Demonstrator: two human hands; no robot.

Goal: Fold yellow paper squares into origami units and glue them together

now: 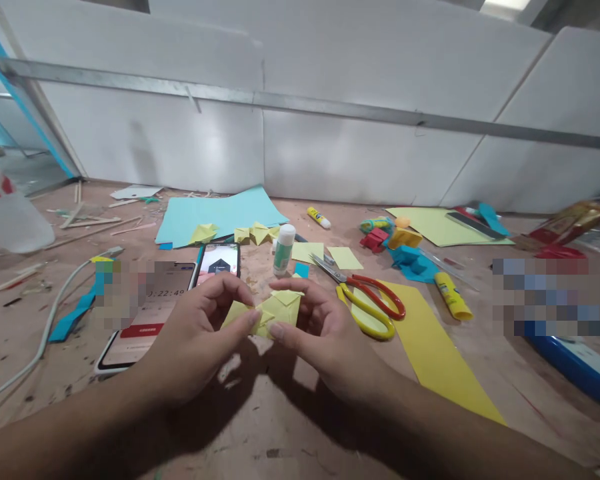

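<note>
Both my hands hold a small folded yellow paper piece just above the wooden table. My left hand pinches its left side, thumb pressed on the paper. My right hand grips its right side with fingers curled round it. Directly behind the paper stands a white and green glue stick. Red and yellow scissors lie just right of my right hand. Two phones lie left of my left hand.
A light blue sheet with small folded yellow pieces lies at the back. A yellow sheet and yellow glue stick lie right. Blue and red folded shapes, a white cable and wood scraps surround them.
</note>
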